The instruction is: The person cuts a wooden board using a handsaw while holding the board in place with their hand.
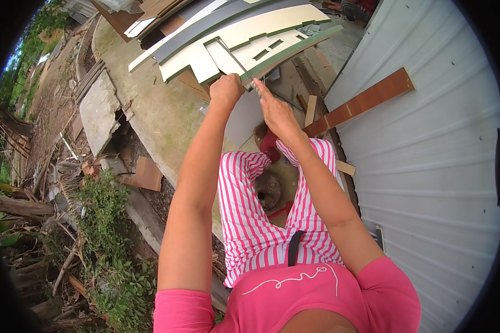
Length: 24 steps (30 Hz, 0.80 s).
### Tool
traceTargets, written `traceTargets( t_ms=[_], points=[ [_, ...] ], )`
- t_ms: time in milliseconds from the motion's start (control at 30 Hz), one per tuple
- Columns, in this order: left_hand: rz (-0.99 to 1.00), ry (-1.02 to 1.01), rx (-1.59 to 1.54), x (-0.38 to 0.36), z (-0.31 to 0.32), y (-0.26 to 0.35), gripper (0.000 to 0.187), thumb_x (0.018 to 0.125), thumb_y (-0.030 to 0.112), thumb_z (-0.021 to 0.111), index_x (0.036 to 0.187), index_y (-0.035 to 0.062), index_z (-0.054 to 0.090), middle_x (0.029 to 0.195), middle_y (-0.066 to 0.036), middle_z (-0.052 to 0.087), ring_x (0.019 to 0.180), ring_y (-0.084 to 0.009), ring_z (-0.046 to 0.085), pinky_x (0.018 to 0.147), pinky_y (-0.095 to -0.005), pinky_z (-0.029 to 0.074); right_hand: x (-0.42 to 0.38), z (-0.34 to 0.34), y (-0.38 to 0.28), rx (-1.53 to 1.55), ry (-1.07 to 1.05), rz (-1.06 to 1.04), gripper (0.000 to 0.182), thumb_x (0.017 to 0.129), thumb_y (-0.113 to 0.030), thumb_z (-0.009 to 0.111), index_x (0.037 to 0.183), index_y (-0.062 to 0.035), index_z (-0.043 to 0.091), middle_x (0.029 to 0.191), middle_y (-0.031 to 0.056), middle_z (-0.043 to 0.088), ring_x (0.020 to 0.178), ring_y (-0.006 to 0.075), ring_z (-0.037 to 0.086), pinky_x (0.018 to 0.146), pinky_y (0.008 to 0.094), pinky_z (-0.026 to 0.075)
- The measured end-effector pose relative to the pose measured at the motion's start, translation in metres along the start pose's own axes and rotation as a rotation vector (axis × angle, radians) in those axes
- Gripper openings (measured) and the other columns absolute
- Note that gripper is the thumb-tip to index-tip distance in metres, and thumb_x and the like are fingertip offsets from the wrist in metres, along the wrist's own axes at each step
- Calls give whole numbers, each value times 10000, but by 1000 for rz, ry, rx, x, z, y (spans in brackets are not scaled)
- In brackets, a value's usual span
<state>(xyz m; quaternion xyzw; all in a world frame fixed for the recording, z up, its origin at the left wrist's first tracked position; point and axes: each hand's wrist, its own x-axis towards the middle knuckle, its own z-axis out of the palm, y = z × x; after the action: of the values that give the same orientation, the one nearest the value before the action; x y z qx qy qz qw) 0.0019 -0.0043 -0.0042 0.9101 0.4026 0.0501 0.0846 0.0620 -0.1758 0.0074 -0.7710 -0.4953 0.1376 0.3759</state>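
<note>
A cream-white board (186, 58) with green edges and several cut-out notches and slots lies ahead of me, on or against other panels. My left hand (226, 90) is closed at its near edge, and the fingertips are hidden. Beside it, my right hand (279, 114) is closed around the near end of a long, thin grey metal tool (236, 60). This tool slants up and left across the board's face; its exact kind does not show clearly. The two hands are close together but apart.
Grey and white panels (197, 33) are stacked beyond the board. A brown plank (366, 100) leans by the corrugated metal wall (428, 166) on my right. Below my hands are my striped trouser legs (241, 211). A broken concrete slab (99, 108) and green plants (108, 216) lie left.
</note>
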Motion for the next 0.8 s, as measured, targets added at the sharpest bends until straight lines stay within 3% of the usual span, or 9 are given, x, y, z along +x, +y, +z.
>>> traceTargets(
  t_ms=[367, 600, 667, 800],
  points=[
    [-30, 13, -9, -2, -4, 7, 238, 722, 244, 638, 885, 71, 649, 868, -163, 667, 832, -318, 654, 722, -398, 525, -32, 3, -1, -28, -29, 114, 536, 937, -144, 416, 1430, -250, 235, 839, 263, 618, 810, 449, 597, 730, 536, 457],
    [-23, -34, 9, -3, -7, 5, 256, 726, 239, 652, 915, 66, 648, 890, -156, 668, 851, -311, 652, 736, -396, 526, -108, 11, 24, -16, 80, 12, 574, 921, -102, 455, 1434, -238, 237, 811, 221, 604, 741, 397, 610, 685, 502, 476],
    [-27, -31, 10, -4, -7, 6, 251, 731, 227, 648, 920, 62, 647, 899, -161, 668, 856, -315, 650, 738, -398, 525, -123, 7, 22, 27, -29, 119, 549, 941, -67, 404, 1440, -205, 221, 1270, 155, 526, 1057, 361, 568, 850, 426, 475],
    [-28, -42, 13, -1, -5, 3, 248, 732, 223, 640, 920, 62, 647, 907, -166, 666, 858, -321, 649, 742, -399, 524, -124, -2, 17, 56, -36, 128, 539, 945, -69, 399, 1441, -187, 221, 1302, 150, 502, 1070, 359, 563, 860, 421, 472]
  ],
)
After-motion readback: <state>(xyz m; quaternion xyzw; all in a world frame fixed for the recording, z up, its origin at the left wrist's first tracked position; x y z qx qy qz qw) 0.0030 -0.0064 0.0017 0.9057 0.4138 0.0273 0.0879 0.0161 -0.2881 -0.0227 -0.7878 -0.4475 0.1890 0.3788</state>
